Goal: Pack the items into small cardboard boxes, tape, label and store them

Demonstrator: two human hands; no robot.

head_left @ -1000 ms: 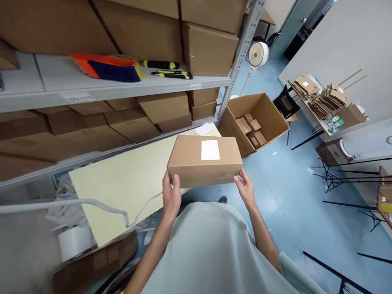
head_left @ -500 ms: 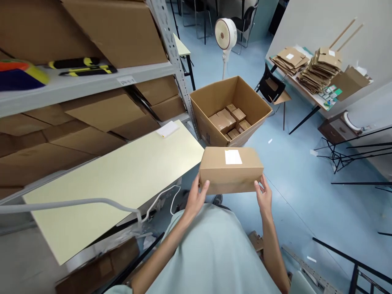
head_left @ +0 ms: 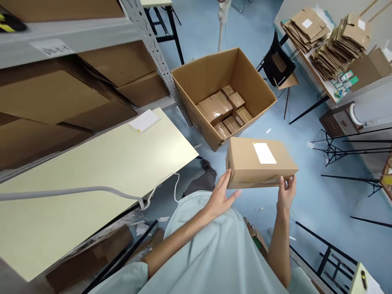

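A closed cardboard box [head_left: 257, 161] with a white label on top is held up in front of my body, past the table's end. My right hand [head_left: 286, 192] grips its near right corner, the thumb on the front face and the other fingers partly hidden. At the box's left end, my left hand [head_left: 219, 196] has its fingers against the side, while its thumb stands off below the front edge. Just beyond is a large open carton [head_left: 205, 122] with several small taped boxes [head_left: 217, 107] in its bottom.
To my left runs a pale yellow table [head_left: 101, 163] with a white pad [head_left: 144, 121] and a grey cable [head_left: 92, 189]. Behind it stands a metal shelf [head_left: 107, 34] of cartons. A black chair [head_left: 278, 63] and flattened cardboard [head_left: 333, 49] on a desk are at the right.
The box has moved right and turned a little, carried by my hands. My left thumb has come off its front face. My view has tilted down, closer to the large carton.
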